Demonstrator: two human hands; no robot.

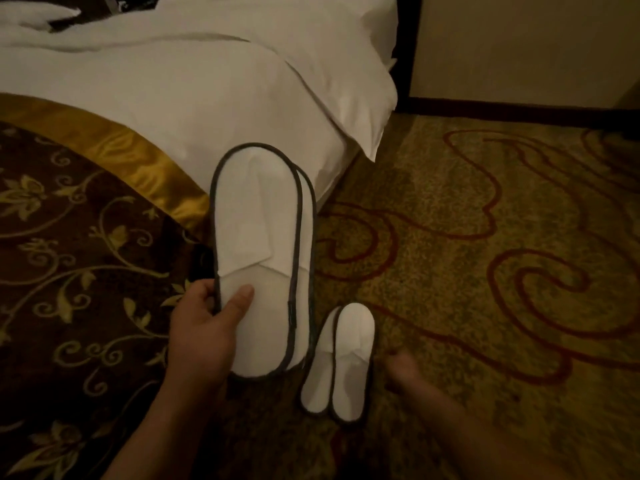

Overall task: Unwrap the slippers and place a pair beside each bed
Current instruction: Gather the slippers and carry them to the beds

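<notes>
My left hand (204, 327) grips a pair of flat white slippers with dark trim (259, 244), stacked one on the other and held up over the bed's edge. A second pair of the same slippers (343, 362) lies side by side on the carpet, close to the bed's side. My right hand (403, 370) hovers low just to the right of that floor pair, fingers loosely curled, blurred, holding nothing that I can see.
A bed (194, 88) with white sheets and a brown-and-gold floral runner (69, 271) fills the left. Patterned gold and red carpet (502, 254) spreads to the right. A pale wall with a dark baseboard (502, 110) runs along the back.
</notes>
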